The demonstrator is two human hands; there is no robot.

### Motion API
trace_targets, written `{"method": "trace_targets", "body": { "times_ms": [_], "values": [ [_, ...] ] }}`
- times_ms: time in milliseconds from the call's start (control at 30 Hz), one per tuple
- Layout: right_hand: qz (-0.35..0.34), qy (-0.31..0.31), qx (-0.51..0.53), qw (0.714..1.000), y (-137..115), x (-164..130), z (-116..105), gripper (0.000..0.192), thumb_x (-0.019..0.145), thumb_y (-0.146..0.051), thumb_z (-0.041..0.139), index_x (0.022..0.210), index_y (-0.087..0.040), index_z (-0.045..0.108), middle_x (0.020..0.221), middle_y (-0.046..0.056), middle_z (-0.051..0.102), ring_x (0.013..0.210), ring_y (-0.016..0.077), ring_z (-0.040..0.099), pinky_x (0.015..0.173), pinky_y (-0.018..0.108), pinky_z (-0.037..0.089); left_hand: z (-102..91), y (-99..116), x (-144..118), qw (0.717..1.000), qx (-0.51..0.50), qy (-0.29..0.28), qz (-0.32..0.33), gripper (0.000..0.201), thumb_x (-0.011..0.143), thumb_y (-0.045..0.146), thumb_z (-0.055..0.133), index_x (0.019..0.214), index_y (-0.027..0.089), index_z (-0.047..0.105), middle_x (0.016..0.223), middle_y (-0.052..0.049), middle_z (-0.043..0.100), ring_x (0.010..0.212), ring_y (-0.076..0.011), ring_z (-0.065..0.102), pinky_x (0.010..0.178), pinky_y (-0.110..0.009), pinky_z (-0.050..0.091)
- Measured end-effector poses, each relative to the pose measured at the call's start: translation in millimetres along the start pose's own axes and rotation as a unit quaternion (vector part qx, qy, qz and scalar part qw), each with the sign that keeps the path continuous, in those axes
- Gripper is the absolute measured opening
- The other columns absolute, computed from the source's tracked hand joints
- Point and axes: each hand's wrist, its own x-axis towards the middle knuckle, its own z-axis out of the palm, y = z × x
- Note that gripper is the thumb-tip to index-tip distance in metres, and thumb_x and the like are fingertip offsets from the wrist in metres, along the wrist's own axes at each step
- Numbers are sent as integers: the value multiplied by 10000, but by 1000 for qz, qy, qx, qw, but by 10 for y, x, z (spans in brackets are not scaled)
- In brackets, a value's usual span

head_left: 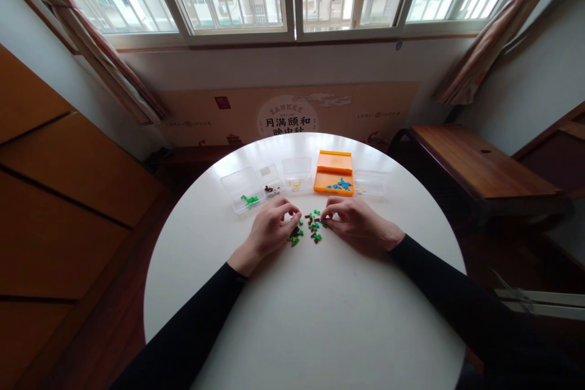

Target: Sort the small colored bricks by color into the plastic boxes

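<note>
Green and brown pieces (309, 226) lie between both hands' indiscernible grips, before the orange tray (333, 170).

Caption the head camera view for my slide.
Both hands, left hand and right hand, rest at green and brown pieces on round white table.

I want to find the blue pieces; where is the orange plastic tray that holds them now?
In the head view, the orange plastic tray sits at the far side of the round white table, right of centre, between two clear plastic boxes, just beyond the right hand.
</note>
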Motion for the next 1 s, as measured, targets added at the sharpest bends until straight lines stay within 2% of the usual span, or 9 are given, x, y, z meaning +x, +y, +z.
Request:
{"method": "trace_targets", "body": {
  "times_ms": [167, 267, 433, 533, 633, 800, 1000],
  "values": [
    [-10, -11, -11, 1000, 51, 6, 31, 113, 1054, -264, 715, 1016, -251, 820, 966, 27, 758, 716, 148, 623, 680, 286, 479, 5, 1, -4, 1000, 0, -1, 6, 180, 1046, 287, 687, 930, 219, 808, 946, -45, 712, 788, -166, 626, 763, -313, 499],
    [-13, 7, -8, 1000, 108, 26, 69, 120, 1084, -293, 684, 1035, -237, 779, 1004, 46, 759, 788, 171, 664, 734, 296, 510, 9, -8, -7, 1000, 1, 0, 10, 163, 1043, 271, 699, 932, 218, 806, 942, -41, 714, 793, -165, 630, 770, -310, 498],
    [47, 125, -33, 990, 229, 80, 86, 168, 1103, -289, 620, 1031, -219, 756, 1002, 69, 777, 788, 194, 677, 752, 322, 530, 15, -22, -21, 1000, 3, -5, 18, 139, 1046, 258, 711, 957, 228, 813, 965, -40, 722, 812, -168, 642, 770, -307, 494],
    [110, 215, -50, 969, 323, 103, 57, 186, 1079, -331, 637, 1039, -211, 774, 1002, 76, 809, 728, 198, 669, 719, 332, 529, 18, -26, -26, 1000, 5, -7, 25, 149, 1054, 263, 705, 951, 226, 806, 977, -42, 728, 817, -169, 645, 772, -312, 490],
    [168, 264, -64, 948, 425, 108, 31, 237, 1058, -400, 657, 1043, -208, 796, 974, 72, 828, 679, 200, 667, 694, 338, 524, 22, -28, -23, 1000, 7, -6, 25, 157, 1056, 264, 701, 941, 226, 800, 980, -41, 731, 812, -167, 645, 774, -316, 489],
    [226, 269, -83, 933, 532, 90, 38, 300, 1048, -464, 662, 1078, -217, 831, 842, 51, 811, 641, 207, 673, 634, 321, 473, 25, -27, -16, 1000, 4, -7, 23, 170, 1057, 279, 699, 936, 223, 805, 962, -40, 723, 793, -163, 638, 761, -321, 493],
    [199, 243, -71, 947, 497, 77, 65, 269, 1042, -406, 647, 1115, -224, 833, 861, 45, 807, 637, 190, 663, 651, 313, 493, 20, -21, -17, 1000, 3, -7, 27, 171, 1058, 269, 696, 937, 221, 807, 958, -41, 722, 792, -162, 638, 762, -319, 497]
  ]
}}
